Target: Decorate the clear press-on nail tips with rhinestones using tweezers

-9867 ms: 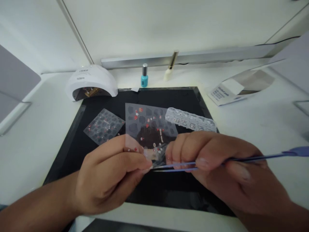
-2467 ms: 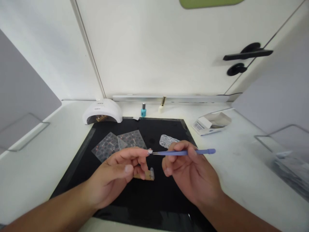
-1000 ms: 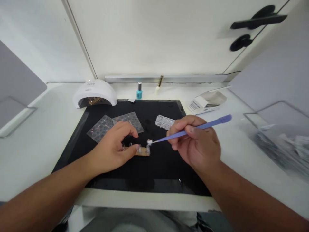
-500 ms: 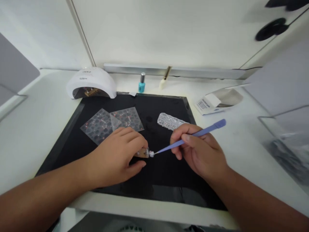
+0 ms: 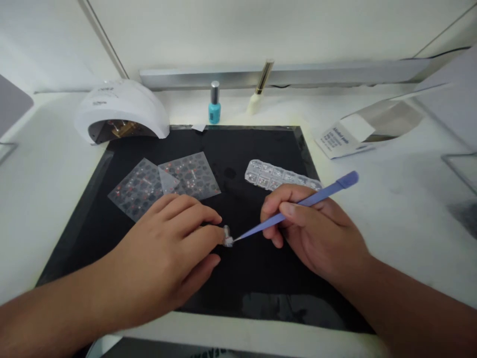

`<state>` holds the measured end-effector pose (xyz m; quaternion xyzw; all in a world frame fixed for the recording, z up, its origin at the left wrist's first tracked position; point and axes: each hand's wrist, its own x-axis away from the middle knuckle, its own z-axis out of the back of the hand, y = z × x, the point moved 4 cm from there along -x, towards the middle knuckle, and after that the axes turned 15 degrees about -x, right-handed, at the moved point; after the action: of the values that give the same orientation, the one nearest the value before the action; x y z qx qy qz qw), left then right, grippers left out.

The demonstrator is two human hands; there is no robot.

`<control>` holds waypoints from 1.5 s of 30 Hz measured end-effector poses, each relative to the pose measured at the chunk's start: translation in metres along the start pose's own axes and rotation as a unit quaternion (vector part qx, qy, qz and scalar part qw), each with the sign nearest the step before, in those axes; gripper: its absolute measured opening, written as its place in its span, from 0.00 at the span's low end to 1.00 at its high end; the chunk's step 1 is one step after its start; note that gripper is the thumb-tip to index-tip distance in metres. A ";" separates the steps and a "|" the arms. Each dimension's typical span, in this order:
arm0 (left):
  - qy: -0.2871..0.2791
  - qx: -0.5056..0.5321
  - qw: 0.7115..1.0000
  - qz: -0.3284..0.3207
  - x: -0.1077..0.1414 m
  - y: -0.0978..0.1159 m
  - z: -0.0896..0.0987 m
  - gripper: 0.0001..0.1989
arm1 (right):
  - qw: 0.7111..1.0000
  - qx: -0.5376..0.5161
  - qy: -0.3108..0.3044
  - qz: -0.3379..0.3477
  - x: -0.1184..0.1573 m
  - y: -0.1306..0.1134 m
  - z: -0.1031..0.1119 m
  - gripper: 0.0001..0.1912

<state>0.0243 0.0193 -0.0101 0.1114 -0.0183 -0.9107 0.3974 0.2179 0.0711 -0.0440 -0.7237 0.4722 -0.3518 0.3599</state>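
Note:
My right hand [image 5: 313, 223] grips purple tweezers [image 5: 316, 198] like a pen, with their fine tip pointing down and left. At that tip is a small clear piece with whitish decoration, which looks like a false nail [image 5: 228, 239]. It sits against the fingertips of my left hand [image 5: 175, 243], whose fingers are curled low over the black mat [image 5: 238, 278]. My left palm and most of its grip are hidden from above. Just behind my right hand lies a clear compartment case [image 5: 263, 174] holding tiny decorations.
Two patterned clear sheets [image 5: 192, 176] overlap on the mat's left side. Along the back stand a white nail lamp [image 5: 126, 102], a teal polish bottle [image 5: 214, 112] and a pale bottle with a gold cap [image 5: 255, 102]. An opened alcohol pads box [image 5: 339, 141] stands back right.
The view has moved closer and tilted down. My left hand has turned, hiding the brown strip that showed under its fingers. The tweezers' tip stays at the small decorated piece.

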 end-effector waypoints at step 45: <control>0.018 -0.007 1.000 0.000 0.000 0.007 0.001 0.10 | 0.999 0.037 -0.012 -0.001 0.002 0.002 0.000 0.08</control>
<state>0.0290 0.0149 -0.0083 0.1245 -0.0049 -0.9088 0.3982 0.2175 0.0689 -0.0454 -0.7145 0.4538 -0.3609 0.3916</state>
